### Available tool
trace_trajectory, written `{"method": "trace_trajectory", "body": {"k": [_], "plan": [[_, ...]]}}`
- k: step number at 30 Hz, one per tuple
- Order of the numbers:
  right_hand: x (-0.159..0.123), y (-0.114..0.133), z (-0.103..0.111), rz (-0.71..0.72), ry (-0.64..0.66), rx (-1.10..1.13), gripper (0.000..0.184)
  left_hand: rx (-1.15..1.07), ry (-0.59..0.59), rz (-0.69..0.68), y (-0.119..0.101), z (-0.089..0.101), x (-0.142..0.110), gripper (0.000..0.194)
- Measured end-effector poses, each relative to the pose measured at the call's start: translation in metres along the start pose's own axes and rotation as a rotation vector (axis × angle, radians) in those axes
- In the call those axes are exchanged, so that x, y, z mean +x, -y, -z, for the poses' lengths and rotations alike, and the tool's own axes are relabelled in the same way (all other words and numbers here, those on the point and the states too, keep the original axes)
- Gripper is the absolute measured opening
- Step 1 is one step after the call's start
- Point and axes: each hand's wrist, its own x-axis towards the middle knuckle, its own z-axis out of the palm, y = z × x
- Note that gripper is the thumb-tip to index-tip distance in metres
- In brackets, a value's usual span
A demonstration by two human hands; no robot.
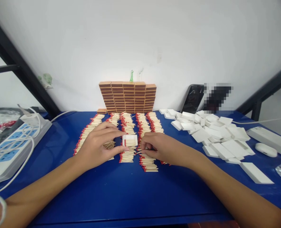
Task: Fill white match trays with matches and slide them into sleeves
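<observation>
Between thumb and fingers, my left hand (102, 142) grips a small white matchbox tray (130, 139) by its left end. Some red-tipped matches lie inside the tray, along its near side. Just right of it, my right hand (160, 145) is closed in a pinch, with a matchstick (138, 152) showing at the fingertips. Beneath and around both hands run long rows of matches (143, 126) with red heads, their heads mostly to the left. My hands hide parts of these rows.
Stacked matchboxes (128, 96) stand against the wall, with a single matchbox (101, 111) to their left. A heap of white trays (216, 133) lies at right, near a white oblong device (271, 139). A power strip (14, 145) with cables sits at left on the blue table (121, 196).
</observation>
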Motion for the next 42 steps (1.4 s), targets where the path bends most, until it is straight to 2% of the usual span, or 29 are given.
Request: {"method": "trace_trajectory", "body": {"k": [2, 13, 20, 29, 37, 42], "plan": [[0.000, -0.001, 0.001, -0.004, 0.006, 0.008, 0.003, -0.009, -0.002, -0.010, 0.000, 0.000, 0.000, 0.041], [-0.002, 0.004, 0.007, -0.067, 0.082, -0.042, 0.012, -0.025, -0.010, -0.033, -0.001, 0.000, 0.002, 0.041], [-0.006, -0.002, 0.010, -0.071, 0.078, -0.019, 0.007, -0.045, -0.008, -0.040, -0.001, 0.000, 0.003, 0.042], [-0.008, -0.002, 0.009, -0.068, 0.068, -0.044, 0.014, -0.027, -0.004, -0.039, 0.000, 0.001, 0.002, 0.042], [-0.014, 0.002, 0.028, -0.089, -0.064, 0.073, 0.017, 0.011, -0.036, 0.013, -0.001, -0.002, 0.001, 0.039], [-0.012, 0.012, 0.023, -0.035, -0.139, 0.142, 0.016, -0.026, -0.052, 0.048, -0.007, -0.007, 0.000, 0.041]]}}
